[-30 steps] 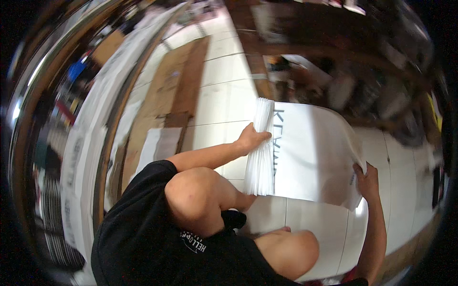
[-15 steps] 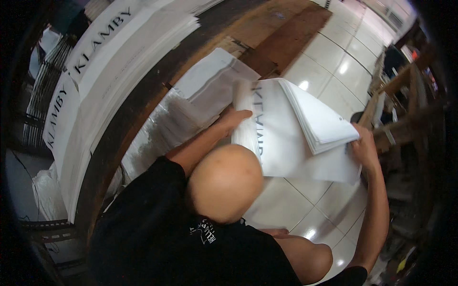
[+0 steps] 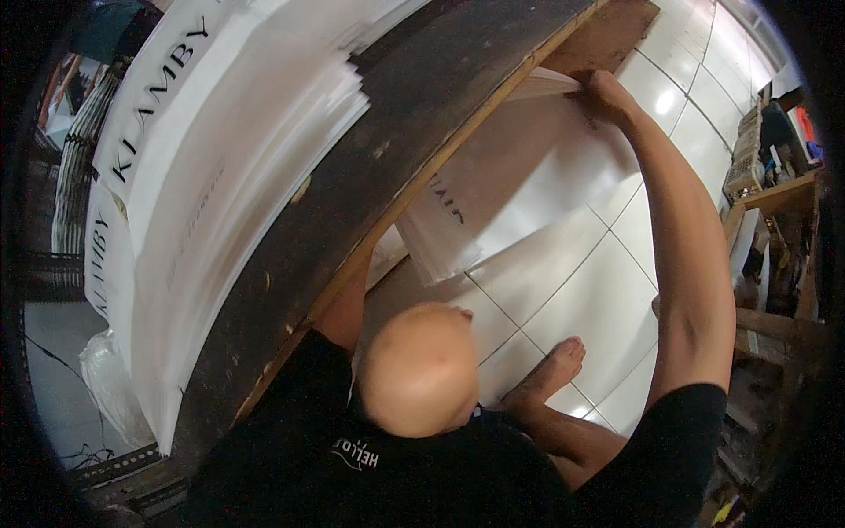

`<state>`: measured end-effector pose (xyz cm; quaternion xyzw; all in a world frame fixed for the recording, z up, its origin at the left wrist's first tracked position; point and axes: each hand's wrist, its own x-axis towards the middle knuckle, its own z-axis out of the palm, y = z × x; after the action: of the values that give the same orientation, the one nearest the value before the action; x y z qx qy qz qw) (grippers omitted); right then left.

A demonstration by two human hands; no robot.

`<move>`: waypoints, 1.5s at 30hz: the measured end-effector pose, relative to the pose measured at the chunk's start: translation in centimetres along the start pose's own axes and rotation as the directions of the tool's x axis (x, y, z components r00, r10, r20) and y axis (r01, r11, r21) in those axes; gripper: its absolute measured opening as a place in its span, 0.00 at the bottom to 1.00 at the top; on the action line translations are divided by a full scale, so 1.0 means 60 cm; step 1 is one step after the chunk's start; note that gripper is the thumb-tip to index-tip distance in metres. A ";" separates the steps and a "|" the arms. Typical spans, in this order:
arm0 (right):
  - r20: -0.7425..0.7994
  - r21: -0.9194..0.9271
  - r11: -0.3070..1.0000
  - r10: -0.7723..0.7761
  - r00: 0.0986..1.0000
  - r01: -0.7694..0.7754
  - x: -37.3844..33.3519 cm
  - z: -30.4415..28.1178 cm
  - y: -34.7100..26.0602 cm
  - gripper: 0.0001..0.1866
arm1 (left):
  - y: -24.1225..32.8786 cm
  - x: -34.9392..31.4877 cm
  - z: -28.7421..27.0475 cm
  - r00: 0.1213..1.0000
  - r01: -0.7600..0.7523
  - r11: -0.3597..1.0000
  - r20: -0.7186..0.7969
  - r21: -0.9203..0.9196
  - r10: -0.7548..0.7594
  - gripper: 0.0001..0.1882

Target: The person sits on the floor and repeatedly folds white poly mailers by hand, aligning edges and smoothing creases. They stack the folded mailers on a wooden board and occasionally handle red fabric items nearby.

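Observation:
A loose stack of thin white sheets [image 3: 546,167] with black print hangs between the dark table and the tiled floor. My right hand [image 3: 609,95], at the far end of my outstretched arm, is closed on the stack's far edge beside the table edge. The sheets' nearer end fans out in layers low over the tiles. My left forearm [image 3: 345,304] runs beneath the table edge, which hides the left hand and whatever it touches.
The dark table [image 3: 378,150] with a worn wooden edge curves across the left. On it lies a large pile of white printed sheets [image 3: 238,150]. My bent knee [image 3: 418,370] and bare foot [image 3: 556,371] are below the sheets. Wooden shelving [image 3: 779,198] with clutter stands at the right.
The sheets have gone from in front of me to farther away and partly under the table edge. My right hand has moved forward with them; my left hand has passed out of sight beneath the table.

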<state>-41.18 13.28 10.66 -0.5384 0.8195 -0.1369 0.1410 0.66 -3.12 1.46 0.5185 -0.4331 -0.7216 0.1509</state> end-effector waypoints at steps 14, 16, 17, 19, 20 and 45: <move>0.075 0.146 0.959 -0.255 0.964 0.243 0.354 0.185 -0.090 0.16 | 0.092 0.075 -0.141 0.970 0.067 0.994 -0.239 0.089 -0.044 0.28; 0.176 0.150 0.972 -0.208 0.962 0.182 0.399 0.215 -0.059 0.21 | 0.126 0.078 -0.089 0.919 0.132 0.972 -0.392 0.193 -0.047 0.28; 0.194 0.189 0.973 -0.167 0.967 0.131 0.403 0.234 -0.051 0.20 | 0.127 0.082 -0.084 0.912 0.147 0.968 -0.407 0.202 -0.054 0.29; 0.219 0.261 0.964 -0.104 0.970 0.045 0.412 0.254 -0.047 0.18 | 0.140 0.078 -0.079 0.894 0.159 0.963 -0.445 0.216 -0.048 0.30; 0.182 0.265 0.959 -0.148 0.972 0.096 0.408 0.253 -0.059 0.17 | 0.131 0.064 -0.078 0.858 0.181 0.949 -0.514 0.257 -0.025 0.30; 0.220 0.281 0.957 -0.134 0.966 0.069 0.344 0.303 -0.120 0.12 | 0.089 0.076 -0.149 0.855 0.180 0.928 -0.519 0.325 0.016 0.30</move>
<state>-36.07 -9.82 -5.11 -0.5681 0.7413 -0.1897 0.3029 5.41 -13.41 2.04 0.7286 -0.4797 -0.4710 0.1309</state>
